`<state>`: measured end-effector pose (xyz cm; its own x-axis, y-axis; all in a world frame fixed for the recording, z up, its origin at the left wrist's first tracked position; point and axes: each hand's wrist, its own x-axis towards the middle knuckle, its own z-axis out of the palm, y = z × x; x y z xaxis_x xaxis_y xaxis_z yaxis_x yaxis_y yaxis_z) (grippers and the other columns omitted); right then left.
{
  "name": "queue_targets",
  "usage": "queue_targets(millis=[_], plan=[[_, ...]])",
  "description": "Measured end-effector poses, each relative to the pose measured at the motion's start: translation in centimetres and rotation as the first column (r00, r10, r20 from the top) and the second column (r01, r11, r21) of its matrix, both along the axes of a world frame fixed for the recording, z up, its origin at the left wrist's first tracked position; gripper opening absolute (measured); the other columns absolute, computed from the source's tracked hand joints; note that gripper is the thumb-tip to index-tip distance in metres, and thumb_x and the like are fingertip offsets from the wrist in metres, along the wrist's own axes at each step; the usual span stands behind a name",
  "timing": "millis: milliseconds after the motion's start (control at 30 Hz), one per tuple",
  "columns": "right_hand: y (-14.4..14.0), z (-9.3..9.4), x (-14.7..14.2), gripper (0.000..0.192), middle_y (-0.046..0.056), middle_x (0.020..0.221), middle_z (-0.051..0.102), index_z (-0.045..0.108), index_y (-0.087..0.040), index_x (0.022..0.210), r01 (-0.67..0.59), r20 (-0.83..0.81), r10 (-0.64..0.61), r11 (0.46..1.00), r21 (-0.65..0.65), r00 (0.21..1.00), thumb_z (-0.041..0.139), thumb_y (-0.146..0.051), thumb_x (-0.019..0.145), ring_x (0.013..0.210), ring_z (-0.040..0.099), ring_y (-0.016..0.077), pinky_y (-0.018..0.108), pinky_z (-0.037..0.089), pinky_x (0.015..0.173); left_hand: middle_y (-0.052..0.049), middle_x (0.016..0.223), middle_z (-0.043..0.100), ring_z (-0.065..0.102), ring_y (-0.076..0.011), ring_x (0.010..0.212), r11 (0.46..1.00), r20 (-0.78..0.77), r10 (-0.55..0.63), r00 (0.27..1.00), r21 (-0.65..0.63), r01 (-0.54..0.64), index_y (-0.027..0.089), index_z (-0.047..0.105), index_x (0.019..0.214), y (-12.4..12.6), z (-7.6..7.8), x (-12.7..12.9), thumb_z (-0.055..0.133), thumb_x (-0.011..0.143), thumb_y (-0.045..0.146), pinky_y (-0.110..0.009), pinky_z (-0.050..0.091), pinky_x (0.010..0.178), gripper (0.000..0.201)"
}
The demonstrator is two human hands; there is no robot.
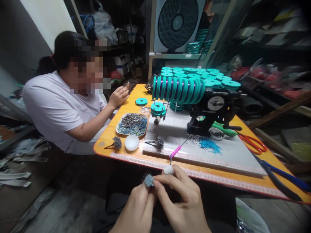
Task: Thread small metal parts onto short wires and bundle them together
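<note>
My left hand (pixel 139 205) is closed around the lower part of a small bundle (pixel 148 180) of thin pieces with blue-grey ends packed close together; dark wire-like tips stick out at its far side. The thumb and forefinger of my right hand (pixel 182 197) pinch at the bundle's right edge. A white wrap (pixel 168 170) covers one of the right fingertips. Just beyond, on the table's front edge, lies a pink-handled pick tool (pixel 176 151). Two similar dark bundles, one on the board (pixel 160 141) and one on the wood (pixel 117 142), rest near a white round lid (pixel 132 143).
A tray (pixel 116 127) of small grey and blue parts stands left. A black machine (pixel 199 121) carries green spools (pixel 178 89). Blue strips (pixel 210 145), orange-handled scissors (pixel 255 144) and blue-handled pliers (pixel 286 176) lie right. Another person (pixel 55 103) sits across the left corner, hand raised.
</note>
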<state>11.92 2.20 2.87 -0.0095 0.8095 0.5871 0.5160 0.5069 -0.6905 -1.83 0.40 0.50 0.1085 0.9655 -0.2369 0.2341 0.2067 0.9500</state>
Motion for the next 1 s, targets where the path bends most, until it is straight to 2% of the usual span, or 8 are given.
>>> queue_targets(millis=[67,167,300,400,467,600,700,1000], plan=[[0.0,-0.1,0.0,0.013,0.002,0.075,0.056,0.074,-0.016,0.087,-0.009,-0.003,0.009,1.000,-0.007,1.000,0.062,-0.011,0.088,0.069,0.057,0.0040,0.012,0.048,0.061,-0.013,0.131,0.065,0.057,-0.0253,0.125,0.999,-0.016,0.004,1.000,-0.040,-0.005,0.019,0.068,0.125,-0.1,-0.2,0.0,0.045,0.095,0.047,-0.035,0.042,0.111,0.047],[0.1,-0.4,0.2,0.015,0.003,0.080,0.059,0.076,-0.018,0.094,-0.027,-0.012,0.027,1.000,0.004,1.000,0.064,-0.010,0.088,0.075,0.060,0.0039,0.011,0.051,0.066,-0.015,0.128,0.065,0.061,-0.0255,0.120,0.999,-0.011,-0.007,1.000,-0.053,0.006,0.017,0.062,0.134,0.1,0.0,-0.1,0.042,0.096,0.048,-0.035,0.048,0.105,0.052],[0.1,-0.6,0.4,0.016,0.003,0.080,0.060,0.077,-0.017,0.096,-0.044,-0.014,0.044,0.999,0.007,0.999,0.064,-0.010,0.088,0.075,0.061,0.0045,0.012,0.052,0.065,-0.013,0.114,0.071,0.066,-0.0235,0.105,0.993,0.024,-0.074,0.997,0.092,0.071,0.020,0.072,0.117,0.3,0.5,0.2,0.040,0.098,0.045,-0.031,0.050,0.096,0.045],[-0.2,-0.5,0.4,0.015,0.003,0.076,0.059,0.075,-0.017,0.091,-0.036,-0.006,0.035,0.999,-0.020,0.999,0.063,-0.009,0.088,0.071,0.058,0.0047,0.012,0.049,0.062,-0.014,0.116,0.070,0.064,-0.0257,0.112,0.994,0.058,0.086,0.995,0.057,-0.090,0.020,0.072,0.110,-0.1,0.0,0.3,0.053,0.093,0.049,-0.029,0.051,0.094,0.039],[-0.5,-0.5,0.5,0.014,0.002,0.076,0.059,0.074,-0.017,0.090,-0.029,0.002,0.029,0.999,-0.035,1.000,0.063,-0.009,0.087,0.071,0.057,0.0046,0.012,0.049,0.062,-0.014,0.112,0.070,0.065,-0.0254,0.107,0.976,0.094,0.215,0.972,-0.005,-0.216,0.019,0.068,0.111,-0.4,-0.7,0.3,0.065,0.087,0.049,-0.026,0.053,0.084,0.038],[-0.7,-0.7,0.7,0.015,0.003,0.081,0.060,0.074,-0.017,0.092,-0.044,0.017,0.045,0.998,-0.035,0.999,0.063,-0.008,0.086,0.076,0.059,0.0050,0.013,0.050,0.067,-0.006,0.085,0.066,0.060,-0.0145,0.072,0.976,0.278,0.217,0.936,-0.044,-0.213,0.020,0.058,0.097,-0.3,-1.5,0.1,0.064,0.089,0.049,-0.020,0.047,0.058,0.031],[-0.7,-0.8,0.9,0.017,0.003,0.081,0.058,0.075,-0.018,0.095,-0.085,0.059,0.086,0.996,-0.009,0.995,0.064,-0.008,0.087,0.077,0.058,0.0055,0.014,0.050,0.067,-0.004,0.080,0.063,0.055,-0.0122,0.070,0.976,0.288,0.202,0.936,0.018,-0.216,0.020,0.055,0.089,-0.2,-1.4,-0.1,0.058,0.092,0.052,-0.020,0.049,0.066,0.032],[-1.0,0.2,1.2,0.016,0.003,0.075,0.055,0.073,-0.017,0.088,-0.139,0.144,0.144,0.989,-0.044,0.979,0.064,-0.005,0.084,0.074,0.054,0.0068,0.016,0.046,0.063,-0.013,0.093,0.069,0.060,-0.0220,0.082,0.932,0.125,0.166,0.978,0.305,-0.198,0.020,0.070,0.087,-0.9,-2.3,-1.5,0.065,0.088,0.039,-0.031,0.052,0.079,0.019]])
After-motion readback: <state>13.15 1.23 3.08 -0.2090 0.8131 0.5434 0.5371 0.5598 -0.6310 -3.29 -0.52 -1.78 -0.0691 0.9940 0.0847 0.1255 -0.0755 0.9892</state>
